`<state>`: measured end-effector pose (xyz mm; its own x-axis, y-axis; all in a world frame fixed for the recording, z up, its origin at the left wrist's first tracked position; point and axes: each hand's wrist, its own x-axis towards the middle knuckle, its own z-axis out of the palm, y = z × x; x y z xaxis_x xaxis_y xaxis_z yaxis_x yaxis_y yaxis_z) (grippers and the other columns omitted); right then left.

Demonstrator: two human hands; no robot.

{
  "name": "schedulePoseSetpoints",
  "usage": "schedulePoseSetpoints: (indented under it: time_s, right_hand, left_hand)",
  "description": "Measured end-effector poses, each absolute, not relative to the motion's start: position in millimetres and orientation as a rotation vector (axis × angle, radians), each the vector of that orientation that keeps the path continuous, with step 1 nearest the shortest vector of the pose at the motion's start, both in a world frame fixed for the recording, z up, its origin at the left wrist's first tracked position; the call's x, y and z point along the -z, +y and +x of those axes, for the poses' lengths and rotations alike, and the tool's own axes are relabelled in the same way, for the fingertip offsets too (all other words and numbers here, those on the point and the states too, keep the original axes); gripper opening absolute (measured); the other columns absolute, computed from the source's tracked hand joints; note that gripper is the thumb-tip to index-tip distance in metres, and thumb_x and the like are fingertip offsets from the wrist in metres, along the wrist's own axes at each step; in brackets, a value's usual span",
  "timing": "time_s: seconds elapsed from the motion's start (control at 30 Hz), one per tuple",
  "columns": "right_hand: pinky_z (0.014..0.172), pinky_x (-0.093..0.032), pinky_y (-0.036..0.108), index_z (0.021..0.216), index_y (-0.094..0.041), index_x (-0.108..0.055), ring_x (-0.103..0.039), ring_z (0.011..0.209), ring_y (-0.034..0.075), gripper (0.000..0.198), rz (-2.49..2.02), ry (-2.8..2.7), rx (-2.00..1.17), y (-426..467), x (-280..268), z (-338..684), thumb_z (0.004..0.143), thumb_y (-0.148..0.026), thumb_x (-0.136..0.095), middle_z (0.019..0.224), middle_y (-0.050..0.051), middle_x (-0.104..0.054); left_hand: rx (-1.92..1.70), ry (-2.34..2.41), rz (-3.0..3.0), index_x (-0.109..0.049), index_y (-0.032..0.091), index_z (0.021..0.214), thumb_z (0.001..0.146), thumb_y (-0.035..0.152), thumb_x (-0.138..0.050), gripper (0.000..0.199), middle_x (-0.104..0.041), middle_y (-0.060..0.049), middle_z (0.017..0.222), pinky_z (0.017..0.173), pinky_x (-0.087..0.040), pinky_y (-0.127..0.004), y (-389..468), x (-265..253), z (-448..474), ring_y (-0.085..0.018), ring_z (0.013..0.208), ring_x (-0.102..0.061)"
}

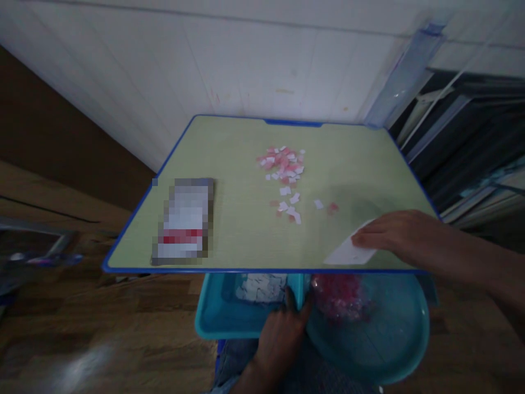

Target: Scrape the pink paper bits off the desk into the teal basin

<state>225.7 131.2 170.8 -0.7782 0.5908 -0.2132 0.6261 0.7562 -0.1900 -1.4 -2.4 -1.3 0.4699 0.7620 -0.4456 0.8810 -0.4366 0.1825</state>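
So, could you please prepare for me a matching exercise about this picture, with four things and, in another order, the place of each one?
Things
1. White card
2. Left hand
3. Shiny red heap
4. Pile of pink and white bits

Places
A. Inside the round teal tray
B. On the table, around the middle of its far half
C. Where the round tray and the rectangular teal tray meet
D. In the fingers of the right hand

Right pairs: 1-D, 2-C, 3-A, 4-B
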Motion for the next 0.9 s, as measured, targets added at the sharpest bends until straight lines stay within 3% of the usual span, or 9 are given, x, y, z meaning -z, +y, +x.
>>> schedulePoseSetpoints:
  time_s: [0.27, 0.43, 0.57, 0.73, 0.9]
  right_hand:
    - [0.064, -0.042, 0.028, 0.089, -0.019, -0.067, -0.065, 0.076, 0.02, 0.025, 1.52, 2.66, 0.085, 187, -163, 241, 0.09, -0.017, -0.042, 0.081, 0.007, -0.07]
    - [0.068, -0.043, 0.031, 0.099, -0.025, -0.066, -0.066, 0.085, 0.023, 0.032, 1.32, 2.726, 0.15, 176, -152, 249, 0.086, -0.011, -0.039, 0.094, 0.004, -0.072]
    - [0.066, -0.042, 0.032, 0.099, -0.027, -0.065, -0.067, 0.08, 0.022, 0.035, 1.169, 2.745, 0.188, 157, -157, 251, 0.086, -0.01, -0.037, 0.091, 0.001, -0.072]
    - [0.06, -0.038, 0.032, 0.104, -0.024, -0.062, -0.067, 0.084, 0.025, 0.038, 1.355, 2.613, -0.057, 168, -162, 231, 0.082, -0.004, -0.039, 0.097, 0.005, -0.072]
    - [0.053, -0.031, 0.031, 0.104, -0.023, -0.061, -0.066, 0.08, 0.024, 0.035, 1.404, 2.539, -0.27, 184, -154, 218, 0.084, -0.006, -0.038, 0.093, 0.006, -0.072]
  left_hand:
    - [0.492, 1.362, 2.289, -0.017, 0.031, 0.148, 0.086, 0.008, -0.04, 0.07, -0.042, -0.03, 0.138, 0.068, -0.056, -0.039, -1, 1, 0, -0.028, 0.084, -0.069]
    - [0.543, 1.343, 2.259, -0.015, 0.033, 0.148, 0.086, 0.008, -0.038, 0.07, -0.04, -0.029, 0.14, 0.07, -0.056, -0.04, 1, 0, 0, -0.029, 0.087, -0.068]
    - [0.553, 1.35, 2.243, -0.017, 0.032, 0.148, 0.087, 0.008, -0.036, 0.068, -0.039, -0.029, 0.141, 0.07, -0.056, -0.041, 2, -1, -1, -0.029, 0.088, -0.068]
    - [0.532, 1.345, 2.237, -0.013, 0.033, 0.148, 0.085, 0.007, -0.039, 0.073, -0.041, -0.027, 0.14, 0.071, -0.056, -0.039, 2, 1, -1, -0.027, 0.088, -0.068]
    - [0.504, 1.368, 2.246, -0.021, 0.033, 0.147, 0.086, 0.009, -0.041, 0.069, -0.039, -0.028, 0.141, 0.069, -0.057, -0.041, 0, 2, -1, -0.029, 0.085, -0.068]
